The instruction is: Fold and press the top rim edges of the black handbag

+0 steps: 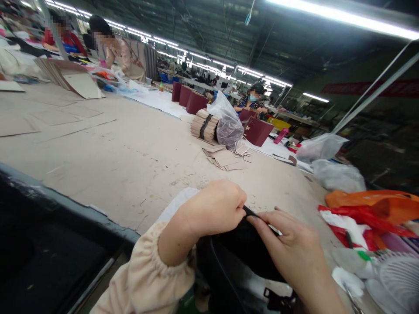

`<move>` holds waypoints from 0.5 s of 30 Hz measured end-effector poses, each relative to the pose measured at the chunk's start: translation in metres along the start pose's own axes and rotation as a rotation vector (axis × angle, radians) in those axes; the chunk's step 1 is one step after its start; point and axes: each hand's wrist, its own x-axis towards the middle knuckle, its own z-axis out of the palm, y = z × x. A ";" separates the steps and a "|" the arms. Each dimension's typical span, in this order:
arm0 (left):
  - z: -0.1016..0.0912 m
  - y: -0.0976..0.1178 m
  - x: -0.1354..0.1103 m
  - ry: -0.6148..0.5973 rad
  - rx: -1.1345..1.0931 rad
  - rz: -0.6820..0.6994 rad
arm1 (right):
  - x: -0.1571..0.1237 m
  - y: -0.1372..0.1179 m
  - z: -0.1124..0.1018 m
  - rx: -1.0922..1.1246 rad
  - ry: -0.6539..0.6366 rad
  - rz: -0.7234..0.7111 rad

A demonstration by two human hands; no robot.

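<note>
My left hand [214, 207] is closed in a fist, gripping the top edge of a black bag [235, 257] at the near edge of the table. A cream sleeve covers that wrist. My right hand [288, 246] pinches the same bag's rim just to the right, fingers pressed together on a black strap or zipper edge. The bag sits low in front of me, its inside mostly dark and hidden.
A long beige worktable [131, 148] stretches away. On it lie cardboard pieces [224, 158], a bundled stack [204, 125], a clear plastic bag [227, 122] and maroon boxes [258, 131]. Red and orange plastic bags [366, 209] and a white fan [397, 279] sit at right. Other people work at the back.
</note>
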 end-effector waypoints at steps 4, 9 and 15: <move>-0.004 -0.005 -0.008 -0.009 -0.014 -0.006 | 0.004 -0.001 0.002 -0.051 0.031 -0.012; -0.003 -0.009 -0.011 -0.006 0.030 -0.046 | 0.007 0.002 0.006 -0.130 0.051 -0.055; 0.000 -0.006 -0.006 0.053 0.062 -0.077 | 0.006 0.002 0.010 -0.164 0.057 -0.086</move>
